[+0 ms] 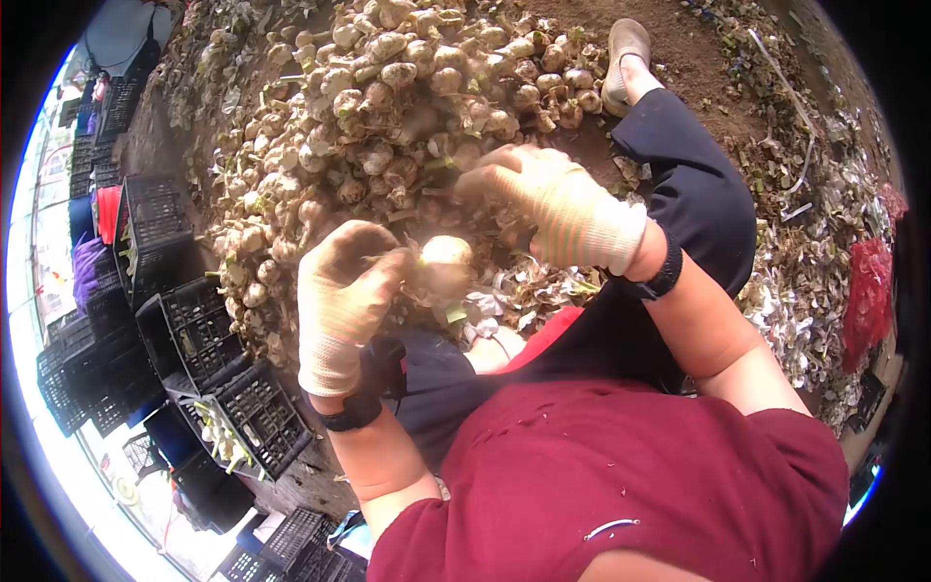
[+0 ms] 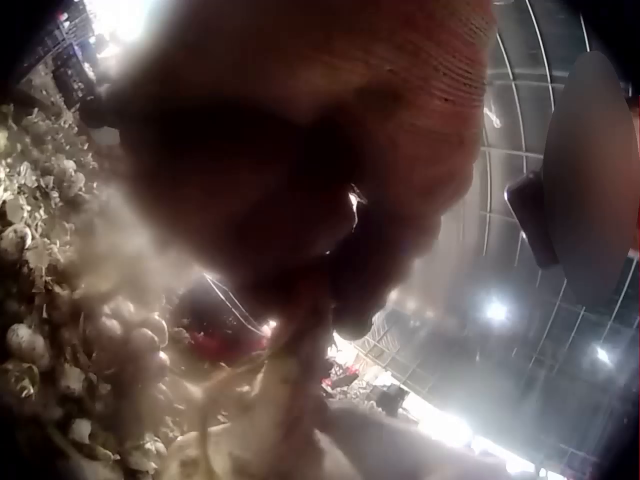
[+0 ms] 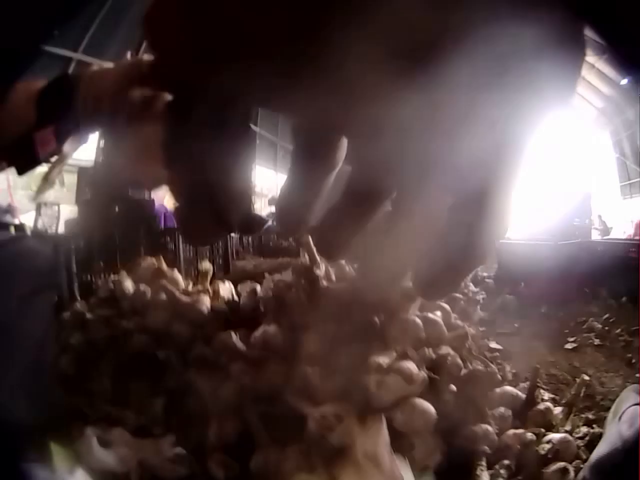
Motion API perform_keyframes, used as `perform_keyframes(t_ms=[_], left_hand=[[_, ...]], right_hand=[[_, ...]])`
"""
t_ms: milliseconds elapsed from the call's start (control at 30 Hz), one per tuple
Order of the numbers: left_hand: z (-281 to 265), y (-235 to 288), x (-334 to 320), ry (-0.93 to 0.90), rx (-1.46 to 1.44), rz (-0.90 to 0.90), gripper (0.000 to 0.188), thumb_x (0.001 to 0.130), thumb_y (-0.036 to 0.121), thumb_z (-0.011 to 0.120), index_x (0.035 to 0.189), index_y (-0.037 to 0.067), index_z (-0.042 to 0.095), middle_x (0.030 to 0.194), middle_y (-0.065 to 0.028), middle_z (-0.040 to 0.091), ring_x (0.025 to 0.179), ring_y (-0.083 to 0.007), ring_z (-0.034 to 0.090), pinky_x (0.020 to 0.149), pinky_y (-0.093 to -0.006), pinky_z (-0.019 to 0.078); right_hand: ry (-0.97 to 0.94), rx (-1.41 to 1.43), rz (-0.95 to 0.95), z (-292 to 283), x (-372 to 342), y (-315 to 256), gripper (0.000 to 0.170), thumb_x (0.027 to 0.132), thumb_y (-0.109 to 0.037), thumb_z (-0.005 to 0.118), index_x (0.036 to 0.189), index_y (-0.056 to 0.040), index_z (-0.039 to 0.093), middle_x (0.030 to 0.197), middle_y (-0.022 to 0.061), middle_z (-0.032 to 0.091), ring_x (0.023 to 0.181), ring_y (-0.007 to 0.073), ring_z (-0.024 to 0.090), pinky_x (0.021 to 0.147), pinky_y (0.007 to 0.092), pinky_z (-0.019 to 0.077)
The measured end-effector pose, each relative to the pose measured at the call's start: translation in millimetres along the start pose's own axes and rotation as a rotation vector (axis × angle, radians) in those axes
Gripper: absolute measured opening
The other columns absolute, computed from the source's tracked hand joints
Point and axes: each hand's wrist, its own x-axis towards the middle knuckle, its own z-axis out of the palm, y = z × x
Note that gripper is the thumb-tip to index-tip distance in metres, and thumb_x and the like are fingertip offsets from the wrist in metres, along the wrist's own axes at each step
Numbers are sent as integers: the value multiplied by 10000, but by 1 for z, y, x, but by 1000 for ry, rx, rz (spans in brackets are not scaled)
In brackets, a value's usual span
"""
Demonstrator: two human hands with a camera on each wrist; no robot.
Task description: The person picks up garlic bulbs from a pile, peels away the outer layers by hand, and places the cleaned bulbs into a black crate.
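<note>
A pale garlic bulb (image 1: 446, 254) with loose dry leaves hangs beside the gloved left hand (image 1: 339, 301), whose thumb and bent fingers pinch its stalk. Seen from the left wrist, the left hand (image 2: 320, 130) is dark and close above the pinched stalk (image 2: 290, 385). The gloved right hand (image 1: 572, 209) is held right of the bulb, apart from it, its blurred fingers loosely bent toward the pile. In the right wrist view the right hand (image 3: 340, 130) is dark and blurred over the garlic; no held thing is discernible.
A large garlic pile (image 1: 378, 97) lies ahead, with dry skins (image 1: 776, 320) over the ground at right. Black crates (image 1: 257, 417) line the left side, one holding pale stalks. A red net bag (image 1: 866, 301) is at far right, and a shoe (image 1: 628, 63) rests beside the pile.
</note>
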Motion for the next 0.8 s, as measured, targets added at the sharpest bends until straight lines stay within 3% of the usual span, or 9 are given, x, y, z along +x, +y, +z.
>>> perform_keyframes(t_ms=[67,233,300,333,367,433,600,700,800], left_hand=[[9,3,4,-56,20,-47,57,780,14,645,831,-1,624,726,-1,596,644,-61,524,594,-208,422],[34,1,15,-195,-8,-29,128,785,38,661,900,-7,626,744,-6,615,633,-47,521,565,-199,411],[39,1,13,-52,-260,-15,275,765,46,670,1025,-9,600,874,-37,627,768,-89,578,686,-231,483],[45,-5,10,22,-330,96,485,735,68,707,1181,21,523,943,-40,607,828,-122,590,750,-251,499],[50,-10,1,66,-188,216,689,677,105,770,1280,69,440,1056,-80,563,927,-186,586,828,-302,496],[56,-30,-10,100,288,585,863,610,194,865,1326,80,398,1123,-71,535,1021,-202,552,891,-296,455],[76,-59,-17,325,190,409,677,585,50,786,1170,66,445,1117,-131,493,1004,-243,543,868,-348,458],[69,-54,-11,346,435,670,594,582,17,731,1095,61,436,1044,-132,484,928,-276,543,801,-352,467],[67,-57,-9,379,529,781,567,587,20,708,1076,75,428,962,-121,471,843,-304,528,746,-370,455]], right_hand=[[65,356,-77,-11,6,-18,447,655,-289,772,993,-45,611,885,154,626,894,330,602,777,410,481],[-281,284,48,-3,11,-26,365,711,-338,747,869,-25,646,734,148,649,738,320,647,673,384,506],[-206,790,189,9,6,-12,365,797,-372,691,871,-17,650,709,160,640,693,261,654,659,334,509],[-167,764,258,7,7,-12,391,868,-413,615,902,-26,657,726,124,654,689,163,637,646,297,497],[-43,1105,362,11,5,-18,413,883,-425,596,910,-18,661,760,72,661,719,101,598,655,286,490],[109,1323,476,19,10,-16,456,884,-447,590,910,3,660,803,33,651,754,79,568,671,273,484],[8,1251,424,18,9,-17,529,905,-511,522,884,2,650,753,28,618,731,76,539,677,260,463],[84,1173,165,21,1,-11,580,900,-566,484,877,-10,645,707,18,589,690,75,517,643,265,457],[-15,1156,228,20,2,-9,586,888,-581,490,885,-13,635,674,3,570,649,71,494,597,267,447]])
